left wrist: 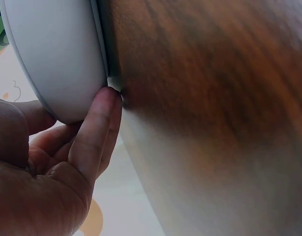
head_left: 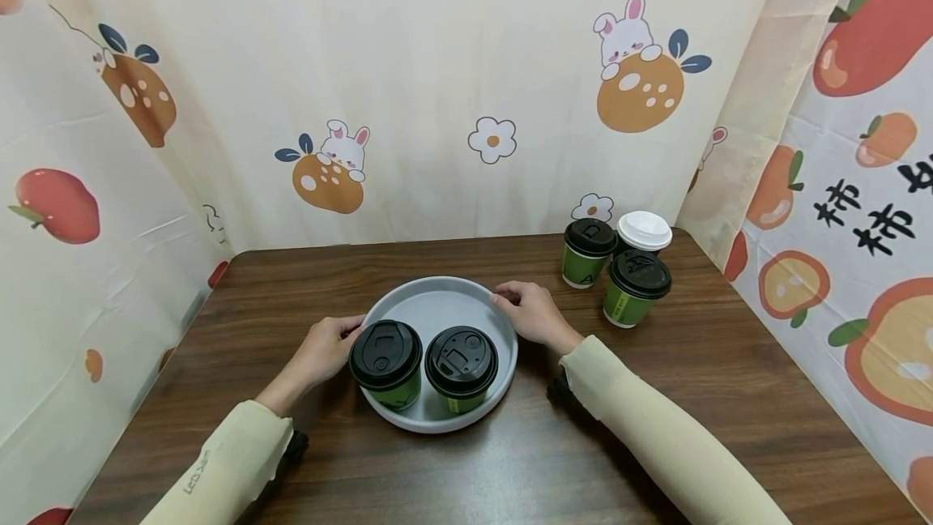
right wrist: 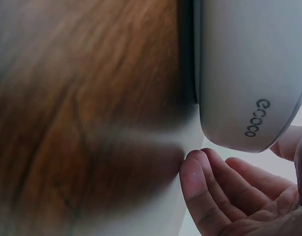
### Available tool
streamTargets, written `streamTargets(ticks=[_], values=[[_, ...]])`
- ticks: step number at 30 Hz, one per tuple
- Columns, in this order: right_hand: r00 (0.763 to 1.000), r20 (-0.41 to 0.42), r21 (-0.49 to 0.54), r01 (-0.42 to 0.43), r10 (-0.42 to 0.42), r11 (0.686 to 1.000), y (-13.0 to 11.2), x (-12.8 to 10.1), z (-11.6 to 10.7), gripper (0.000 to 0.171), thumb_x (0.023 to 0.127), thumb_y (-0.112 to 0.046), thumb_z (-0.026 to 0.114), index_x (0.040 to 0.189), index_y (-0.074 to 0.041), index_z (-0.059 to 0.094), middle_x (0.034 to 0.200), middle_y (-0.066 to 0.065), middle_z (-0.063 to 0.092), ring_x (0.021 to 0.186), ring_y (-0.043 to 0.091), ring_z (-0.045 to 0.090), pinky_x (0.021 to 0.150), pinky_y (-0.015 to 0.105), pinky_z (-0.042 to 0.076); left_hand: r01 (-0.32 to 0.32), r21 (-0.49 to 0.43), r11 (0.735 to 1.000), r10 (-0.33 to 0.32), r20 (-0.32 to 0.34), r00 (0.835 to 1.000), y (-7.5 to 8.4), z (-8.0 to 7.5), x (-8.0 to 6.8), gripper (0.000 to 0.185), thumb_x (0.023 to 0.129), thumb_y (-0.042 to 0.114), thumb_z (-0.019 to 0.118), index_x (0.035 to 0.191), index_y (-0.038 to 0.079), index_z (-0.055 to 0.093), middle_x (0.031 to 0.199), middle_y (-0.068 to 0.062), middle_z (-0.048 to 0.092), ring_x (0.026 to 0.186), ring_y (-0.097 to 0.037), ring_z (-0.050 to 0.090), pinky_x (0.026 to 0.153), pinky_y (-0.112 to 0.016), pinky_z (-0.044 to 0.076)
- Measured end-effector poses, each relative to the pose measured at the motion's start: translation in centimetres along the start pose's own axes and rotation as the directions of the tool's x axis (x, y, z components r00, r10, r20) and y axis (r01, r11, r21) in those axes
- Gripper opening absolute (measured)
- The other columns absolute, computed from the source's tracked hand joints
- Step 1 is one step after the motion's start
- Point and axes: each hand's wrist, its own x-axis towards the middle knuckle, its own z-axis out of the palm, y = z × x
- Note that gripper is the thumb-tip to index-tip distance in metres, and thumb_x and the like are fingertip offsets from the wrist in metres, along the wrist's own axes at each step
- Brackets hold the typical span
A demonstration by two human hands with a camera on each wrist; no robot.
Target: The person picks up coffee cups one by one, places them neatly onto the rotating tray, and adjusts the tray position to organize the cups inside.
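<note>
A round grey tray (head_left: 445, 306) lies on the dark wooden table (head_left: 656, 403). In its near half stand two green paper cups with black lids, one on the left (head_left: 386, 364) and one on the right (head_left: 462, 369). My left hand (head_left: 328, 347) grips the tray's left rim. In the left wrist view its fingers (left wrist: 94, 132) curl against the tray's outer wall (left wrist: 57, 54). My right hand (head_left: 530, 314) holds the right rim. In the right wrist view its curled fingers (right wrist: 205, 191) sit just under the tray's wall (right wrist: 249, 64). The tray's base rests on the table.
At the back right stand three more cups: a green one with a black lid (head_left: 589, 252), one with a white lid (head_left: 644, 232) and another black-lidded green one (head_left: 634, 288). Printed fabric screens close off the table at the back, left and right.
</note>
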Motion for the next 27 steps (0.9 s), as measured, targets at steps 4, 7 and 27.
streamTargets(ticks=[4, 7, 27], values=[[1.0, 0.002, -0.004, 0.002, -0.002, 1.0, 0.06, 0.1, 0.06, 0.032, 0.103, -0.03, 0.065, 0.125, -0.008, 0.073, 0.11, 0.008, 0.074, 0.097, 0.02, 0.069, 0.082, 0.039, 0.056, 0.002, 0.001, 1.0, -0.002, 0.003, 1.0, 0.03, 0.01, 0.02, 0.037, 0.107, 0.017, 0.056, 0.139, 0.0, 0.062, 0.129, -0.022, 0.067, 0.123, -0.036, 0.061, 0.097, -0.054, 0.05], [1.0, 0.002, -0.002, 0.0, 0.0, 1.0, 0.14, 0.18, 0.12, 0.032, 0.103, -0.03, 0.065, 0.124, -0.008, 0.073, 0.11, 0.008, 0.074, 0.097, 0.02, 0.069, 0.082, 0.038, 0.056, -0.004, 0.0, 1.0, 0.004, 0.003, 1.0, 0.09, 0.01, 0.04, 0.037, 0.107, 0.017, 0.056, 0.139, 0.0, 0.062, 0.129, -0.021, 0.068, 0.123, -0.036, 0.061, 0.097, -0.054, 0.05], [1.0, 0.024, -0.013, 0.008, -0.007, 1.0, -0.12, 0.76, 0.48, 0.028, 0.104, -0.027, 0.063, 0.121, -0.008, 0.076, 0.111, 0.008, 0.074, 0.095, 0.019, 0.068, 0.08, 0.036, 0.056, -0.009, -0.013, 1.0, 0.009, 0.006, 1.0, -0.09, 0.05, 0.04, 0.038, 0.107, 0.018, 0.056, 0.14, -0.001, 0.062, 0.13, -0.022, 0.067, 0.123, -0.037, 0.061, 0.098, -0.054, 0.05]])
